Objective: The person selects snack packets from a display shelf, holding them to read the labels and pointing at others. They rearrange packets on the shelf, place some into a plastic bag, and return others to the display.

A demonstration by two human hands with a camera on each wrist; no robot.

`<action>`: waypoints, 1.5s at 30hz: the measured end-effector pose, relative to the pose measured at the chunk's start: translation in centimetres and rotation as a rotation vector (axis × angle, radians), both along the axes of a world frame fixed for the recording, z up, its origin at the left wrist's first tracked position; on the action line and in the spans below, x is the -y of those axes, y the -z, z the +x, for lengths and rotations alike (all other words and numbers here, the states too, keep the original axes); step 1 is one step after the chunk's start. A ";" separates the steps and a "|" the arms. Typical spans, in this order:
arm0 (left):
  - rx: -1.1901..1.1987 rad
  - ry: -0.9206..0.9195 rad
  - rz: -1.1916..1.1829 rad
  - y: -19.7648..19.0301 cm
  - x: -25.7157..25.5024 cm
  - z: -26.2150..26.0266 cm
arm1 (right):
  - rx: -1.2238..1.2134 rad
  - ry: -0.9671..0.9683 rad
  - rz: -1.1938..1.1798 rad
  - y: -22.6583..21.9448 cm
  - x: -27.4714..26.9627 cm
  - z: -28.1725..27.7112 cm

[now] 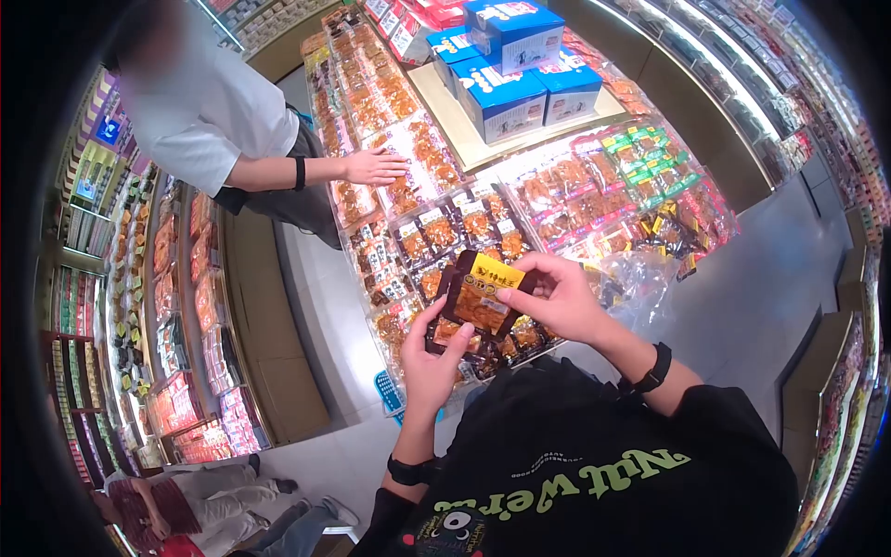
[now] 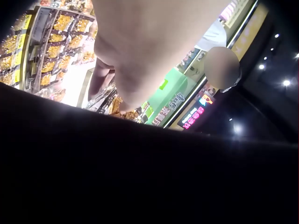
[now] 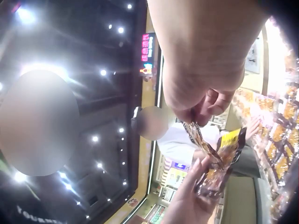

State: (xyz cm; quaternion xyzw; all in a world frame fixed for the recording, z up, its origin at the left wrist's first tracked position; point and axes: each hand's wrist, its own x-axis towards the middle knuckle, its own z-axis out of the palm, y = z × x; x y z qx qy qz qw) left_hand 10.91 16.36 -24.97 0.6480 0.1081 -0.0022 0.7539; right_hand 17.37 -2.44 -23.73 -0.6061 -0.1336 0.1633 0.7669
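A dark snack packet with a yellow top [image 1: 484, 299] is held up between both hands above the display in the head view. The left hand [image 1: 432, 357] grips its lower left side, thumb in front, with more dark packaging [image 1: 452, 332] below. The right hand [image 1: 568, 302] pinches the right edge between thumb and fingers. In the right wrist view the right hand [image 3: 205, 79] pinches one crinkled wrapper [image 3: 201, 137], and the left hand [image 3: 189, 200] holds packaging with a yellow top [image 3: 230, 138]. The left hand [image 2: 135, 60] hides most of its hold in the left wrist view.
A display table holds rows of packaged snacks [image 1: 478, 223] and blue boxes [image 1: 501, 93]. Across it, a person in a white shirt [image 1: 218, 121] rests a hand on the packets. Shelves [image 1: 209, 306] line the left; more people are at lower left. Clear plastic [image 1: 640, 288] lies at the right.
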 end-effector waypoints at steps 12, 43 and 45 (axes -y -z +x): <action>0.322 -0.094 0.106 -4.9 2.7 2.2 | 0.128 0.136 0.083 -4.6 -0.9 1.4; -0.017 -0.254 0.220 5.9 1.4 0.6 | -0.163 -0.091 -0.444 6.1 -1.0 1.1; -0.103 -0.141 0.314 6.8 1.2 0.6 | -0.404 -0.267 -0.357 8.8 -0.7 0.5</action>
